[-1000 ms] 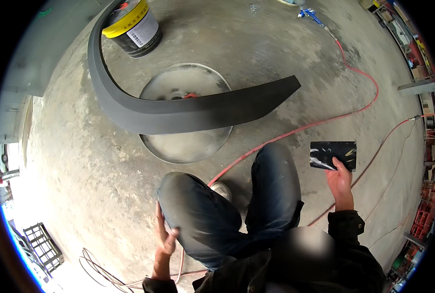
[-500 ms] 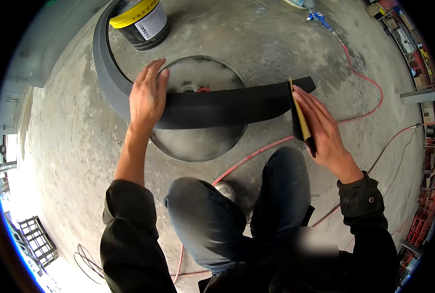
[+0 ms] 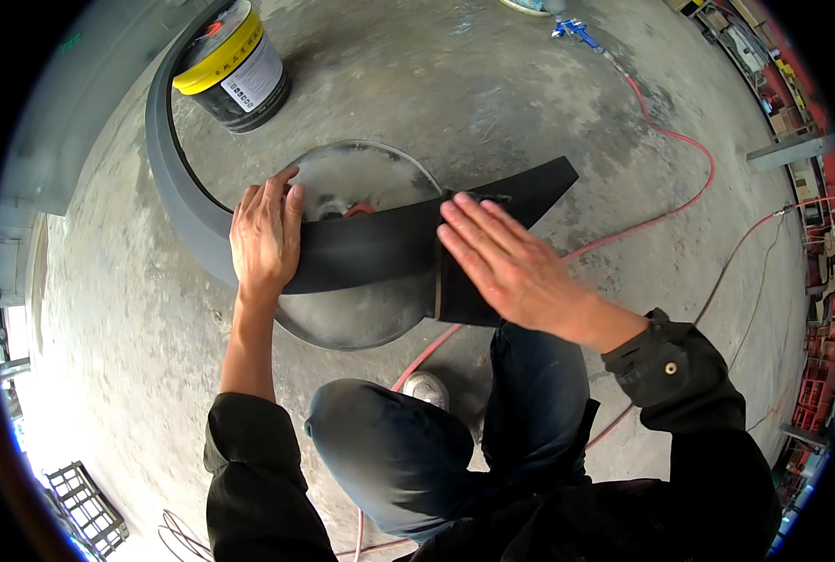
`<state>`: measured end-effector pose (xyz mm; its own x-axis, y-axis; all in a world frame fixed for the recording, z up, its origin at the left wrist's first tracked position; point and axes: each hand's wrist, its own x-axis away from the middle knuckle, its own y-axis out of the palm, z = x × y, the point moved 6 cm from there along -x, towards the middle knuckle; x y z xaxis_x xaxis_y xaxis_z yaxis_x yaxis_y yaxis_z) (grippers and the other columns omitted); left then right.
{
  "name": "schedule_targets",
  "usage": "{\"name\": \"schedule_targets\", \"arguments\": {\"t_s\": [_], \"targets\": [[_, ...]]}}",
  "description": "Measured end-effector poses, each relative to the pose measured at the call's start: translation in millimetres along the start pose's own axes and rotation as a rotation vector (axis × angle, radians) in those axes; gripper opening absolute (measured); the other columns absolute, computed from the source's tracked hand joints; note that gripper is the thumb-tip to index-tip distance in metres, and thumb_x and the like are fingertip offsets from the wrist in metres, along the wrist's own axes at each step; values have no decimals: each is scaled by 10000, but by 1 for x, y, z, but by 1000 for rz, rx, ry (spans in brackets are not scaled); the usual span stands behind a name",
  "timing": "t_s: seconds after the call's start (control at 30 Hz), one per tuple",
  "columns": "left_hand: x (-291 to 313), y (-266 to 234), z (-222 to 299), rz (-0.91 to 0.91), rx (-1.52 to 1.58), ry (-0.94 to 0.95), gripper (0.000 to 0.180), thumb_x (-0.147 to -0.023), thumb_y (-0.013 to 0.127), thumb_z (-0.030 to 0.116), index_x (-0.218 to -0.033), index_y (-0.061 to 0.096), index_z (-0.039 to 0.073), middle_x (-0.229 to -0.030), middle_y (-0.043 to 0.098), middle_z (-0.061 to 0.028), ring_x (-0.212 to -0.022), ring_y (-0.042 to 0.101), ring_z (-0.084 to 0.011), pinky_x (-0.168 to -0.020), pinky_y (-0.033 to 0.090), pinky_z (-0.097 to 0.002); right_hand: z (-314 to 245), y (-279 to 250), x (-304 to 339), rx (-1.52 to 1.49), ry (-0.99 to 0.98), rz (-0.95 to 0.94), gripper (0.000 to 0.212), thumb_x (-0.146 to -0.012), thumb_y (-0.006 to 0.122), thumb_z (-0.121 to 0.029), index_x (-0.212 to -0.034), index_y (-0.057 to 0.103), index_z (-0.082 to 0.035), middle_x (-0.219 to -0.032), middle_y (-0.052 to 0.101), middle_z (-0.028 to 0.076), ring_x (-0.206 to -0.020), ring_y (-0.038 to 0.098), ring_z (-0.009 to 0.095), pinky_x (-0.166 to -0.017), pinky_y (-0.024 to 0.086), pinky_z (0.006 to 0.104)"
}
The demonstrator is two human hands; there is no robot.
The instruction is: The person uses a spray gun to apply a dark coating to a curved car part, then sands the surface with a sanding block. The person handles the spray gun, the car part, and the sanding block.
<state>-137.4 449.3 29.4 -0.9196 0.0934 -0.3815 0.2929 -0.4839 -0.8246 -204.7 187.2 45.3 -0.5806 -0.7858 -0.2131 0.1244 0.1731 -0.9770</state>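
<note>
A long, curved black trim strip [image 3: 370,248], like a wheel-arch piece, lies across a round grey disc [image 3: 356,323] and bends away to the far left. My left hand [image 3: 266,234] is laid over the strip left of the disc's middle, fingers bent over its far edge and thumb alongside. With fingers straight and together, my right hand [image 3: 516,272] presses a black sandpaper sheet [image 3: 461,298] against the strip. A thin tan edge of the sheet shows left of the fingers; the hand covers much of the rest, and the right thumb is hidden.
A black bucket with a yellow rim [image 3: 249,84] stands at the far left, inside the strip's curve. A blue spray gun [image 3: 576,34] lies far right on its red hose [image 3: 689,140]. Another red hose [image 3: 427,356] runs beneath the work. Cluttered shelves [image 3: 815,309] line the right.
My right hand has moved left along the strip with the sandpaper, from near its right end to the middle, and has turned palm-down. My left hand stays on the strip. The view has shifted.
</note>
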Motion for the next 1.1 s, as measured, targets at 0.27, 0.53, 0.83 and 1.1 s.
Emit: {"name": "schedule_targets", "arguments": {"t_s": [0.27,0.53,0.83,1.1], "targets": [[0,1,-3,-26,6,-86,317,-1042,465,298,-1196,614,65,-783,653,-125,-812,642,-328,-803,472,-409,-50,35,-49,-80,51,41,541,-991,382,-196,-1454,392,84,-1539,344,279,-1463,295,401,-1217,216,490],[5,1,-10,-38,-46,-98,329,-1061,422,338,-1114,622,83,-722,643,-118,-721,622,-346,-744,472,-422,39,12,18,-126,126,-31,542,-884,518,-62,-1402,455,87,-1503,398,268,-1447,342,374,-1185,293,493],[-2,6,-1,-51,-112,-32,326,-1069,396,304,-1085,648,99,-807,670,-158,-742,617,-384,-737,472,-441,-43,33,-42,-243,135,157,513,-955,432,-182,-1380,487,100,-1480,424,289,-1425,367,396,-1194,271,489],[1,13,-7,-110,-141,-93,369,-1077,367,326,-1085,652,92,-834,682,-159,-768,620,-386,-777,471,-441,79,18,48,-147,322,58,512,-906,506,-118,-1369,479,99,-1462,444,263,-1422,376,363,-1179,303,452]]}}
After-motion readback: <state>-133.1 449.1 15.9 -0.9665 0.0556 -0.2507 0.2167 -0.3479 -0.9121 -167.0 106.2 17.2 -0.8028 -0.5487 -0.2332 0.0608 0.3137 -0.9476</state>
